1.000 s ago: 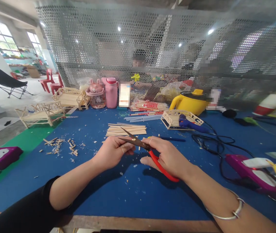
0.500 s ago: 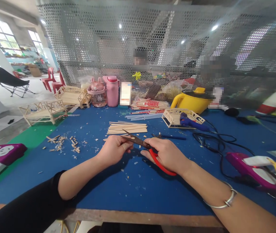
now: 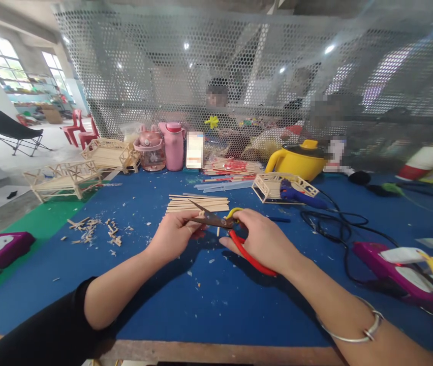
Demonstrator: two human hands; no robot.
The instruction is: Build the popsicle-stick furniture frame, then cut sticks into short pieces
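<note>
My right hand (image 3: 266, 236) grips a pair of scissors (image 3: 215, 219) with one red and one yellow handle. Their dark blades are spread and point left, toward my left hand (image 3: 171, 234). That hand is closed in a pinch at the blades, and a small pale tip of a wooden stick (image 3: 202, 214) shows above its fingertips; the rest of the stick is hidden. Just behind the hands lies a row of thin wooden sticks (image 3: 205, 204). A short cut piece of stick (image 3: 218, 231) is below the blades.
Stick offcuts (image 3: 87, 231) litter the blue mat (image 3: 163, 310) at left. Stick-built models (image 3: 64, 178) stand farther back, near a pink bottle (image 3: 174, 147). On the right are a blue glue gun (image 3: 300, 195), a yellow pot (image 3: 300, 162), black cables and a purple power strip (image 3: 388, 264).
The scissors' handles have spread, showing the yellow one, and the blades are wider apart around the stick. Both hands stay in nearly the same place. The view has shifted slightly.
</note>
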